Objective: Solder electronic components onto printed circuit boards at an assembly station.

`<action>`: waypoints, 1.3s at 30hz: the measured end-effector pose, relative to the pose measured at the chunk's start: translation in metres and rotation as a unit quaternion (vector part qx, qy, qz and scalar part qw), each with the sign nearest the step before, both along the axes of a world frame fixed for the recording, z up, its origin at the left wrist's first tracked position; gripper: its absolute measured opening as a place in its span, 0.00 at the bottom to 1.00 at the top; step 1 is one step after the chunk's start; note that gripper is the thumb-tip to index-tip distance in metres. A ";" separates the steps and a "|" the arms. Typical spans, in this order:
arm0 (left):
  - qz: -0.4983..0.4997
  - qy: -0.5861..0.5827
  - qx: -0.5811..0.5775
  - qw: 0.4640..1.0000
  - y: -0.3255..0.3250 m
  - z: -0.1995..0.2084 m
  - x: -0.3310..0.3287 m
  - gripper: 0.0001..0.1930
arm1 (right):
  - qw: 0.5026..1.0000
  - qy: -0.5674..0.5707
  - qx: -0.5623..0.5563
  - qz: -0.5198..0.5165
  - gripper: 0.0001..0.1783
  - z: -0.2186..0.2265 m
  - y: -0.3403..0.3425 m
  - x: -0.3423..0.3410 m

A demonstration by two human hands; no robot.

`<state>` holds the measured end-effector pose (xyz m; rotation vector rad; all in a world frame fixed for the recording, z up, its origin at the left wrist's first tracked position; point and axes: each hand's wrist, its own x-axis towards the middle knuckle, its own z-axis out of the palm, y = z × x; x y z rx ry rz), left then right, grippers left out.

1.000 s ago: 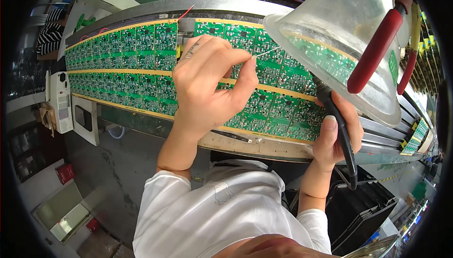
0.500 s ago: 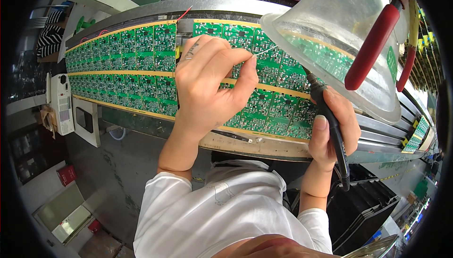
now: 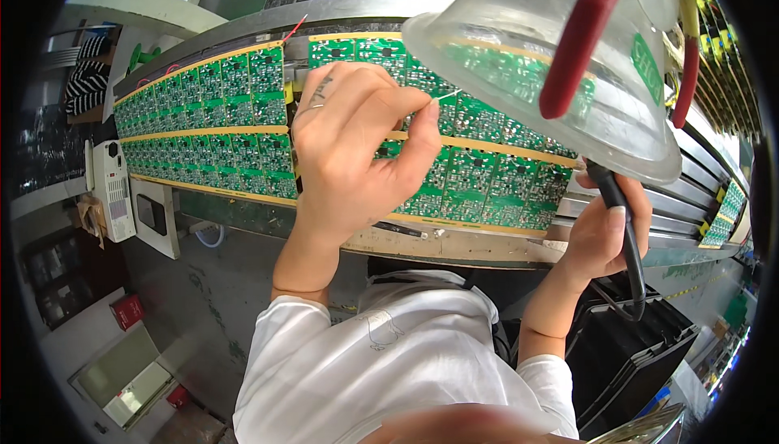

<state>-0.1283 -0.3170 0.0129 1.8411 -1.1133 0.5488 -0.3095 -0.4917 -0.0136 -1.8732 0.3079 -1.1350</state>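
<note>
My left hand (image 3: 349, 148) hovers over the right-hand panel of green circuit boards (image 3: 466, 188). Thumb and index finger pinch a thin silvery wire (image 3: 449, 96), which looks like solder; its tip points right, over the boards. A black soldering iron (image 3: 618, 204) sits in my closed right hand (image 3: 596, 241), beyond the panel's right end. The iron's tip is hidden behind the rim of a clear plastic fume hood (image 3: 479, 46). A second panel of green boards (image 3: 203, 152) lies left of my left hand.
Pliers with red handles (image 3: 586, 38) hang in front of the hood. A black pen-like tool (image 3: 402, 230) lies on the bench's front edge. A red wire (image 3: 295, 28) sticks up behind the panels. Black crates (image 3: 633, 355) stand below right; a white box-shaped device (image 3: 112, 188) is left.
My right hand has moved right with the soldering iron, away from the boards. My left hand keeps its pinch on the wire. The view has shifted, so the hood appears farther left.
</note>
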 end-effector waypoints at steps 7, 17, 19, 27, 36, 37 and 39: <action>0.017 -0.019 -0.017 1.000 -0.026 -0.002 -0.010 0.12 | 0.997 0.072 0.009 0.001 0.19 0.011 0.004 0.006; 0.045 -0.012 0.030 0.998 -0.028 0.000 -0.014 0.12 | 0.999 0.041 0.004 0.007 0.13 0.005 0.002 0.010; 0.043 -0.012 0.031 0.998 -0.027 -0.001 -0.013 0.12 | 0.999 0.034 -0.001 0.015 0.13 0.004 0.002 0.011; 0.035 -0.009 0.032 0.999 -0.027 -0.003 -0.012 0.12 | 0.997 0.044 -0.040 0.041 0.13 0.009 0.001 0.012; 0.032 -0.003 0.020 0.999 -0.027 -0.004 -0.011 0.12 | 0.997 0.036 -0.068 0.019 0.20 0.008 -0.002 0.008; 0.030 -0.003 0.019 0.999 -0.027 -0.004 -0.010 0.12 | 0.998 0.014 -0.061 0.016 0.20 0.006 -0.003 0.007; 0.031 -0.005 0.017 0.999 -0.027 -0.004 -0.011 0.12 | 0.998 0.003 -0.054 0.015 0.20 0.004 -0.005 0.005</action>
